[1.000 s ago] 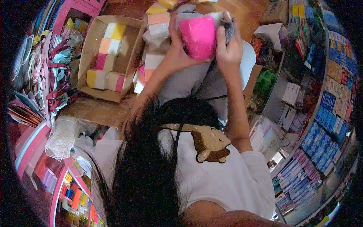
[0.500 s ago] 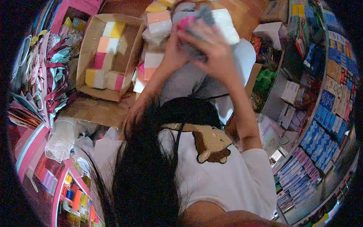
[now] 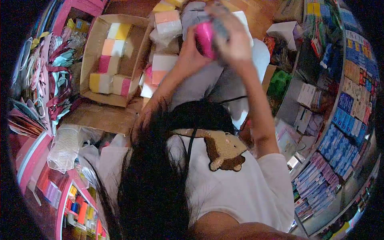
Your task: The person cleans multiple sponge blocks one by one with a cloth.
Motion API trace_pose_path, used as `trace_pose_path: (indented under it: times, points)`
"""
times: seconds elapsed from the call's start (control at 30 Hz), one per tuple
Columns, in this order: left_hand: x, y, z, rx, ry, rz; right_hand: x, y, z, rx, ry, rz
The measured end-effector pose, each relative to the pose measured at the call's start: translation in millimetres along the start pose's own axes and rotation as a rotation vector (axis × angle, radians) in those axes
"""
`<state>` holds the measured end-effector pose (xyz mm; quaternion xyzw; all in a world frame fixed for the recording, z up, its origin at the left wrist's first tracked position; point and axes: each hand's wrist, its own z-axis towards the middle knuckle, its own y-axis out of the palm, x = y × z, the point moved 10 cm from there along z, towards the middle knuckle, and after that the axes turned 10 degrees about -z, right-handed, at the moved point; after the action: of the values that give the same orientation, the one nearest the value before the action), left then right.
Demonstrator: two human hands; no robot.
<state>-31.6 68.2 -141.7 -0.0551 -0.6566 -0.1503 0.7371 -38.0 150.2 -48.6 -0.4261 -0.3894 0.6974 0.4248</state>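
Observation:
My left hand is closed round a glossy bright pink object with a rounded side; its exact kind is not clear. Against the right side of that object is my right hand, smeared by motion and closed on a grey cloth. Both hands are above my lap, over the grey trousers. White and peach wrapped blocks are piled just left of my left hand. Behind my right hand a white packet shows in part.
To the left stands an open cardboard box holding several two-coloured blocks. Gift bags hang at the far left, above a bubble-wrap roll. Shelves of small blue boxes line the right side, with a green bundle nearer.
My right hand has shifted slightly up and right with the grey cloth, uncovering more of the pink object. My left hand remains round it, turned a little.

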Motion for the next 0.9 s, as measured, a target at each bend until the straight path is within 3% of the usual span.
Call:
trace_pose_path:
  times: [0.07,0.1,0.2,0.3,0.33,0.37,0.47,0.5,0.53,0.6,0.63,0.7,0.8,0.9]
  points:
    - [13.6,2.3,-0.3,-0.004,0.105,0.074,76.1,6.4,-3.4,-0.053,0.281,-0.007]
    - [20.2,4.6,-0.4,-0.025,0.149,0.108,109.9,14.7,-8.0,-0.207,0.396,-0.083]
    - [26.1,5.6,2.0,-0.025,0.186,0.079,118.8,-35.8,-12.6,0.068,0.606,0.175]
    - [19.3,7.2,0.3,-0.02,0.115,0.103,33.7,-43.8,-11.7,0.065,0.446,0.274]
    - [17.5,8.2,3.6,-0.029,0.097,0.132,-7.5,-28.7,-9.3,0.081,0.11,0.283]
    - [16.1,7.6,3.6,-0.023,0.134,0.138,-42.6,-11.6,-15.2,0.002,-0.115,-0.212]
    - [4.5,1.7,3.2,0.003,0.133,0.111,-26.0,-4.5,-7.6,0.105,-0.019,0.008]
    - [3.6,0.6,4.7,-0.002,0.05,0.069,-16.7,-6.9,-1.6,0.124,0.008,0.099]
    - [0.0,2.3,3.5,-0.013,-0.032,0.025,-7.0,-1.0,-2.4,0.086,0.044,0.103]
    - [-3.4,4.5,6.5,0.033,-0.002,-0.009,14.5,5.5,5.0,0.036,0.088,0.1]
    - [-6.9,5.2,5.4,0.033,-0.023,0.003,36.2,11.2,3.8,-0.058,0.214,-0.046]
    - [0.9,3.7,2.8,0.037,-0.037,0.05,74.0,9.6,5.9,-0.112,0.221,-0.204]
    - [24.7,5.6,-0.6,0.018,0.011,0.069,124.4,-12.7,7.0,-0.13,0.423,-0.076]
    - [17.7,6.2,-0.8,-0.005,0.108,-0.004,98.1,-57.4,6.0,0.217,0.365,0.285]
